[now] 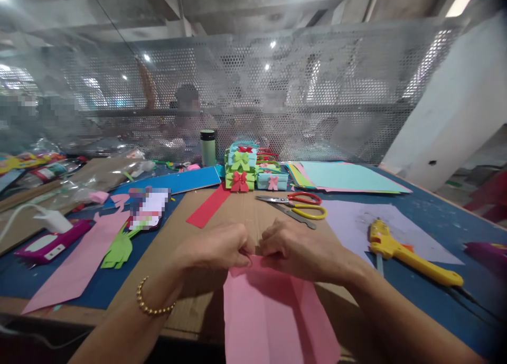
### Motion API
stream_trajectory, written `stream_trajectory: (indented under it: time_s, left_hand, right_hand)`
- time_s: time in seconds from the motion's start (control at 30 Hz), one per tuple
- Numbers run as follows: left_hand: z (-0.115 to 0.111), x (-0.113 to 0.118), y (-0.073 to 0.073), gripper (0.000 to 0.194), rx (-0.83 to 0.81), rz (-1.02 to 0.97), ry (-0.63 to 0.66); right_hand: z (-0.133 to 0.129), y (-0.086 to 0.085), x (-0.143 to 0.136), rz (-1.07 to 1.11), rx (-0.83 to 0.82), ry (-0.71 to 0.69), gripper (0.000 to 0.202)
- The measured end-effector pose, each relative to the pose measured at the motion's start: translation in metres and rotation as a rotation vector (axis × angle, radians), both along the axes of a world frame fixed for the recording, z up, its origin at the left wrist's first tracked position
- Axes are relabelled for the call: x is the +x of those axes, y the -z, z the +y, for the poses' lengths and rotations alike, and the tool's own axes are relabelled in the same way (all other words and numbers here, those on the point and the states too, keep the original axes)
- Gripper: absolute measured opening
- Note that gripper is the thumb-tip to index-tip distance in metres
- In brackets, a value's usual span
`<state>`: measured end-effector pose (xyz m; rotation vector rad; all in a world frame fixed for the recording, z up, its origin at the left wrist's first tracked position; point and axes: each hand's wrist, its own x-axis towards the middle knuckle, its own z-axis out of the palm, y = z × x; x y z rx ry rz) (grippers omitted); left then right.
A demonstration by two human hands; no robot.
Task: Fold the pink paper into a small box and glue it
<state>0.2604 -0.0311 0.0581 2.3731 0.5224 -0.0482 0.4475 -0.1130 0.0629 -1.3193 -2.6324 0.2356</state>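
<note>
1. Left hand (229,245) pinches the top edge of the pink sheet (265,311), apparently folding it.
2. The sheet lies partly over the cardboard (257,208), faintly creased lengthwise; its near end runs out of view.
3. Right hand (303,250), fingers curled, grips the same edge, fingertips partly hidden; a straight fold calls for level pinches.
</note>
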Motion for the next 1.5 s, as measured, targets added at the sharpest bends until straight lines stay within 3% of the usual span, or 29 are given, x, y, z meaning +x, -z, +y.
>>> stream_trajectory:
  time_s: [0.13, 0.4, 0.63, 0.9, 1.23, 1.4, 1.5]
  left_hand:
    - [0.001, 0.000, 0.003, 0.028, -0.021, -0.012, 0.021]
    - [0.001, 0.005, 0.005, 0.030, -0.067, -0.075, 0.100]
    - [0.009, 0.001, 0.005, 0.030, 0.006, -0.032, 0.049]
    - [0.010, 0.001, 0.001, 0.030, -0.022, 0.005, 0.052]
    - [0.007, -0.001, -0.004, 0.030, -0.047, 0.026, 0.033]
    - [0.009, -0.001, -0.004, 0.029, -0.012, 0.040, -0.004]
    - [0.010, -0.001, -0.002, 0.029, 0.009, 0.035, -0.014]
  right_hand:
    - [0.001, 0.001, 0.002, 0.013, -0.016, -0.021, 0.020]
    - [0.000, 0.000, -0.003, 0.060, -0.082, 0.098, 0.018]
    - [0.001, -0.005, 0.013, 0.050, -0.198, 0.190, 0.019]
    - [-0.001, -0.010, 0.013, -0.019, -0.180, 0.261, 0.012]
    - [-0.002, -0.013, 0.013, -0.018, -0.180, 0.254, 0.010]
    - [0.002, -0.015, 0.023, 0.099, -0.104, 0.370, 0.040]
    - [0.003, -0.014, 0.026, 0.136, -0.099, 0.370, 0.044]
